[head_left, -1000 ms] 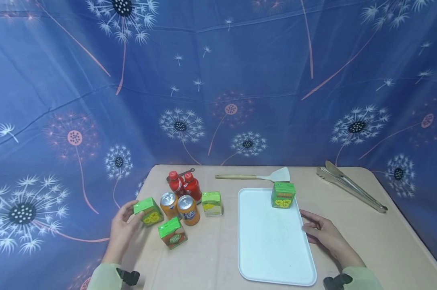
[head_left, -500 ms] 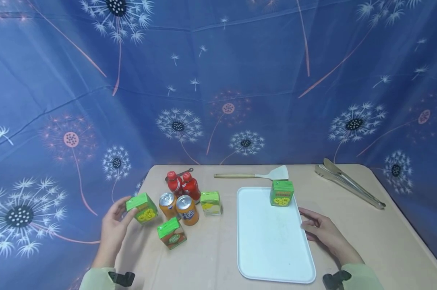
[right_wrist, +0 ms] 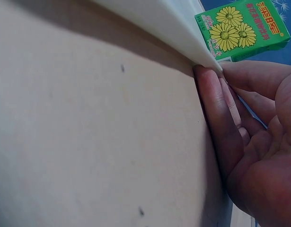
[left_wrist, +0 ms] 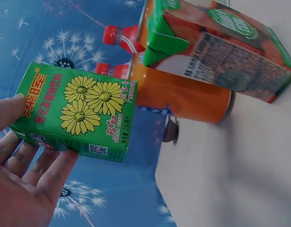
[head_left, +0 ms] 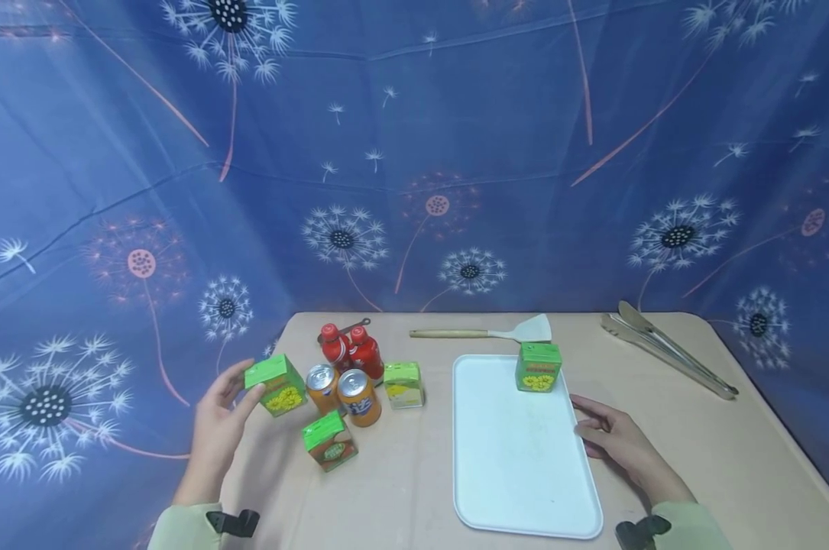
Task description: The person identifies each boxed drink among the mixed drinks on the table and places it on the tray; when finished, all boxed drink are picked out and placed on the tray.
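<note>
My left hand (head_left: 218,428) holds a green drink carton (left_wrist: 79,111) printed with yellow flowers, thumb on one side and fingers on the other. The left wrist view shows it raised above the table, beside two orange soda cans (head_left: 359,399). A brown-and-green drink carton (head_left: 329,441) stands just in front of the cans. My right hand (head_left: 623,443) pinches the right edge of a white tray (head_left: 524,458), thumb over the rim and fingers below. Near the tray's far right corner stands another green flower-printed carton (head_left: 539,368).
Two red-capped bottles (head_left: 366,357) stand behind the cans, with a yellow-green carton (head_left: 403,386) to their right. A spatula (head_left: 479,331) lies behind the tray, tongs (head_left: 668,353) at the back right. A dark-handled utensil (head_left: 355,326) lies behind the bottles. Patterned blue cloth (head_left: 414,153) hangs behind.
My left hand has lifted the green flower-printed carton and drawn it slightly left, away from the cans. The right hand stays at the tray's edge.
</note>
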A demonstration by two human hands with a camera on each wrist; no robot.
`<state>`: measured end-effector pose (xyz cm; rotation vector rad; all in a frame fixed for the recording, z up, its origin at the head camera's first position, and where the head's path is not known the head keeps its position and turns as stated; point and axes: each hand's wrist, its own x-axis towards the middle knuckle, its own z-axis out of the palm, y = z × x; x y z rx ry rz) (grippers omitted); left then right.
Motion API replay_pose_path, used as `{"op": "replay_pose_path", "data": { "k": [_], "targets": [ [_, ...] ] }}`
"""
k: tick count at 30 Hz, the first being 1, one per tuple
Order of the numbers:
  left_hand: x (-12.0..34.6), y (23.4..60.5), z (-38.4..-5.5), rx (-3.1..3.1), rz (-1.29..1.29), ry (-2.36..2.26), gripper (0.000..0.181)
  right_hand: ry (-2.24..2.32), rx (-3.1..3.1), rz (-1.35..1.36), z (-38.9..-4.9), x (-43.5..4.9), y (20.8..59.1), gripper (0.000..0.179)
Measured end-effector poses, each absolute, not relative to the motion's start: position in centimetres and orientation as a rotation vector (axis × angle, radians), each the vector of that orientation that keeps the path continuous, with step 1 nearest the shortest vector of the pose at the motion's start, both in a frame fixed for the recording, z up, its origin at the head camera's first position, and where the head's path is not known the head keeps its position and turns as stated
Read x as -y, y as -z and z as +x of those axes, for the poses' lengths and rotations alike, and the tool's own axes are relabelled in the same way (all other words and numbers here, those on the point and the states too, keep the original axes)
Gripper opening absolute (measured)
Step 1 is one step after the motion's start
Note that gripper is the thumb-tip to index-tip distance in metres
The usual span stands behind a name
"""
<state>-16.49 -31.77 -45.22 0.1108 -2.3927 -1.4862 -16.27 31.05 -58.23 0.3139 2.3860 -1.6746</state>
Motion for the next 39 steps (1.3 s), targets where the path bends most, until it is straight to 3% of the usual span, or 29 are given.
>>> {"op": "replay_pose_path", "data": {
  "k": [16, 39],
  "targets": [
    [29.4, 42.8, -16.4, 2.373, -0.024, 1.530, 0.053, 1.684, -2.385, 0.303, -15.9, -31.2, 58.0, 0.073],
    [23.7, 43.3, -18.1, 2.364, -0.243, 1.738, 0.048, 1.701, -2.373, 0.287, -16.1, -31.1, 57.9, 0.071]
  ]
}}
